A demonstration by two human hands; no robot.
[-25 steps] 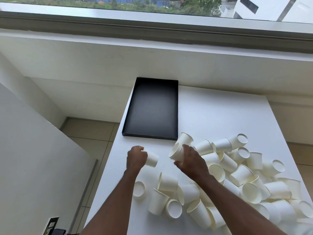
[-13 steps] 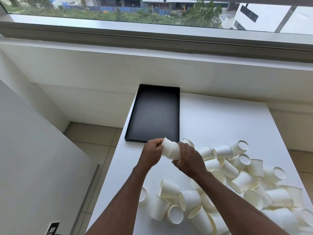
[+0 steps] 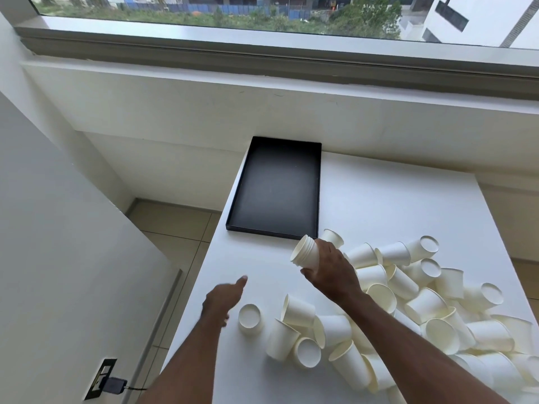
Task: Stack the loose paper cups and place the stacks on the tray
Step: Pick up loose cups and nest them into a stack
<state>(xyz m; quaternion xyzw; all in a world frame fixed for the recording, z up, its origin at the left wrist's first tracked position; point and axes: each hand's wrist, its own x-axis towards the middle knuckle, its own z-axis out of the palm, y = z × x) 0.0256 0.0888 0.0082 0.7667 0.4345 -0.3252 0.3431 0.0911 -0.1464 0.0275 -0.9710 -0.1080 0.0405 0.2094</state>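
Note:
My right hand (image 3: 331, 271) grips a short stack of white paper cups (image 3: 304, 253), held on its side with the rims pointing left, just below the near right corner of the black tray (image 3: 274, 231). The tray holds nothing. My left hand (image 3: 223, 297) hovers low over the table with fingers apart and nothing in it, just left of a single cup (image 3: 250, 319) that lies with its mouth toward me. A big heap of loose white cups (image 3: 408, 310) covers the right half of the white table (image 3: 393, 199).
The table's left edge drops to a tiled floor (image 3: 172, 228). A white partition (image 3: 58, 272) stands at the left with a wall socket and plug (image 3: 108, 380). A window ledge (image 3: 262, 83) runs behind the table.
My left hand pushed its cup into the stack in my right hand, then let go and dropped down-left toward the single cup. The view tilted up slightly.

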